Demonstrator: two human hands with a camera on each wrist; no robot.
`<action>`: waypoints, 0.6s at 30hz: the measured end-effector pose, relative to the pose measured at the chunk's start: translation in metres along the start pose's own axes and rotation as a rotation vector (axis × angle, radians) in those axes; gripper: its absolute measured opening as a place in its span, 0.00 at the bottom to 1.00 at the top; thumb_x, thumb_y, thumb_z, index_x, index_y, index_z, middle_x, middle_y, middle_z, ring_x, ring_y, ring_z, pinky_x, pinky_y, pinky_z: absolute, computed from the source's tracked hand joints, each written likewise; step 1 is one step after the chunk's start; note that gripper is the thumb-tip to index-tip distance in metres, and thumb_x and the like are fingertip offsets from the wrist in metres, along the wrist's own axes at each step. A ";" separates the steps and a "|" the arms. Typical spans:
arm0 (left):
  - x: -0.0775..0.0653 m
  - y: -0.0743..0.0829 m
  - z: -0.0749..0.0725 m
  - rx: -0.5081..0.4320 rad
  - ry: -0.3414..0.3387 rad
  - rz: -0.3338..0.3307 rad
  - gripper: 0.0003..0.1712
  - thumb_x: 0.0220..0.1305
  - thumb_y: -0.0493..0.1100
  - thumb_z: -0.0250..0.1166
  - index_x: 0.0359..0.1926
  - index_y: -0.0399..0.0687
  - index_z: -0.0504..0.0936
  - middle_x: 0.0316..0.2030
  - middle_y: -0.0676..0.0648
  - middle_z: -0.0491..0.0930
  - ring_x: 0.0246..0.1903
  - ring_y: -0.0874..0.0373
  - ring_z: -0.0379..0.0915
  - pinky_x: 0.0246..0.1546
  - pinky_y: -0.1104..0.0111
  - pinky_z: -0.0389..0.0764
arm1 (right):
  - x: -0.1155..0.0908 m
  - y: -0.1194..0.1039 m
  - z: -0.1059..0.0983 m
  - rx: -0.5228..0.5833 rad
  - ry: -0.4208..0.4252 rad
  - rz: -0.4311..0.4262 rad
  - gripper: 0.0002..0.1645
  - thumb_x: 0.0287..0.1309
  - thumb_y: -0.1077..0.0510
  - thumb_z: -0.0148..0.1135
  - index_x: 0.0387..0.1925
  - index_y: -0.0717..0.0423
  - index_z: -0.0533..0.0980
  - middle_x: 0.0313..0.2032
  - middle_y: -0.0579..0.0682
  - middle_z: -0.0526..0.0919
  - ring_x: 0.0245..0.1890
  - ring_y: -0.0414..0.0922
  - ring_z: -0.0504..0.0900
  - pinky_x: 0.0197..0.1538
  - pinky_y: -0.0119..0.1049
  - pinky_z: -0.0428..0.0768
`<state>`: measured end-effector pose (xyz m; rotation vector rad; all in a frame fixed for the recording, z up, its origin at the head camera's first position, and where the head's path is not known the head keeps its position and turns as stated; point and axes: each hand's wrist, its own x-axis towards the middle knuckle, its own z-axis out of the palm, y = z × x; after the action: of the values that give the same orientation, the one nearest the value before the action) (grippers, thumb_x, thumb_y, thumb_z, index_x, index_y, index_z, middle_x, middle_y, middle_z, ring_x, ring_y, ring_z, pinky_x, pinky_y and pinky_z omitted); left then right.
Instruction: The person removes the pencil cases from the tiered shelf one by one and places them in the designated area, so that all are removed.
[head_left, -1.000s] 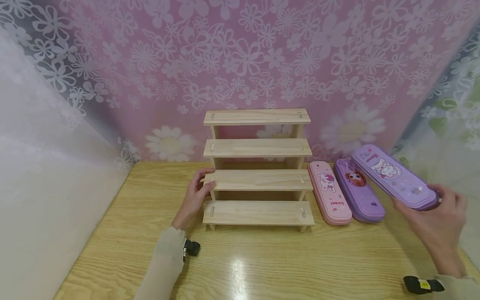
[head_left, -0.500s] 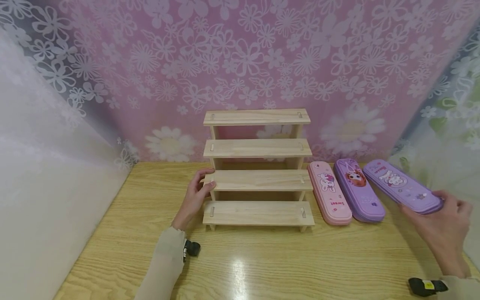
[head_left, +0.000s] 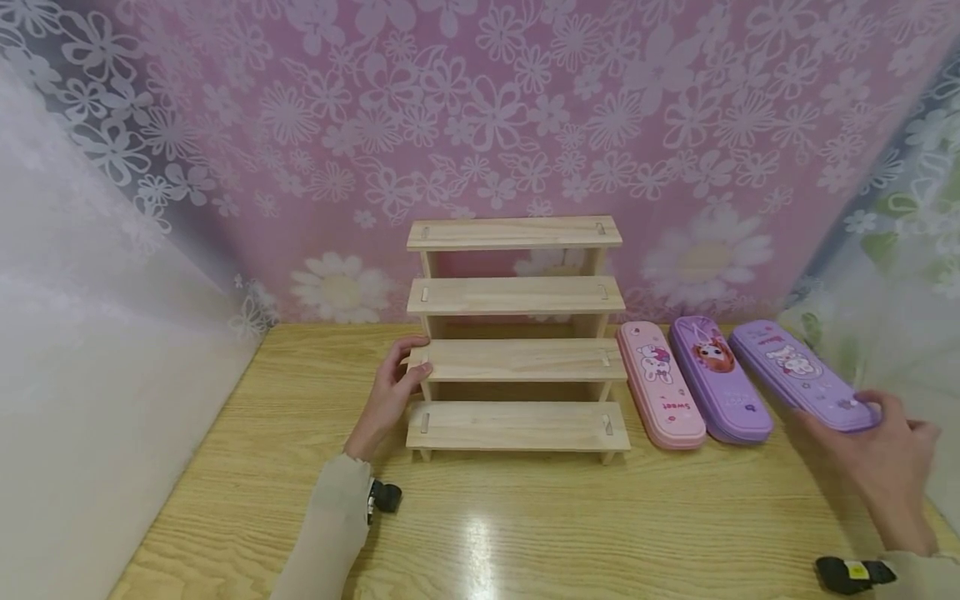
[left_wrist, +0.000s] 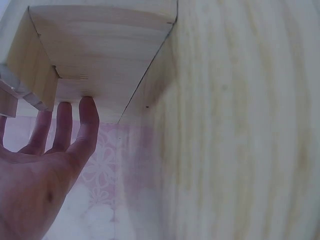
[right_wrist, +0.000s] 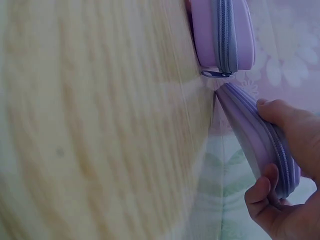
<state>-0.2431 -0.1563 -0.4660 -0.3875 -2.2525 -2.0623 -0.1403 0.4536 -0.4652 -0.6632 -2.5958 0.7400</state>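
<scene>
A four-step wooden display shelf (head_left: pixel 517 362) stands on the table. My left hand (head_left: pixel 390 383) grips the left end of its second step from the bottom, thumb on top. In the left wrist view, the fingers (left_wrist: pixel 89 112) of that hand reach against the wood. At the right, my right hand (head_left: pixel 877 450) holds the near end of a light purple pencil case (head_left: pixel 798 371) with a white cartoon figure. The right wrist view shows this zipped pencil case (right_wrist: pixel 255 132) tilted, its far end at the tabletop and its held end raised. Thumb and fingers clasp its sides.
A pink pencil case (head_left: pixel 663 387) and a purple pencil case (head_left: pixel 720 379) with a doll picture lie side by side, right of the shelf. Flowered pink fabric (head_left: pixel 480 125) rises behind the table (head_left: pixel 562 517). Pale curtains flank both sides.
My right hand has lowered the light purple pencil case, shifting it slightly right, so it now lies alongside the doll-picture one with its far end down. My left hand stays on the shelf.
</scene>
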 end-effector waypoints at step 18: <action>-0.001 0.000 0.002 -0.007 -0.003 -0.006 0.23 0.74 0.40 0.59 0.67 0.45 0.71 0.61 0.38 0.71 0.50 0.53 0.75 0.50 0.53 0.84 | 0.008 0.009 0.003 -0.010 -0.222 0.086 0.55 0.60 0.35 0.65 0.67 0.75 0.56 0.54 0.83 0.66 0.51 0.74 0.68 0.36 0.44 0.65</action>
<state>-0.2418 -0.1547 -0.4666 -0.3853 -2.2512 -2.0745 -0.1453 0.4630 -0.4714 -0.7371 -2.7869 0.8729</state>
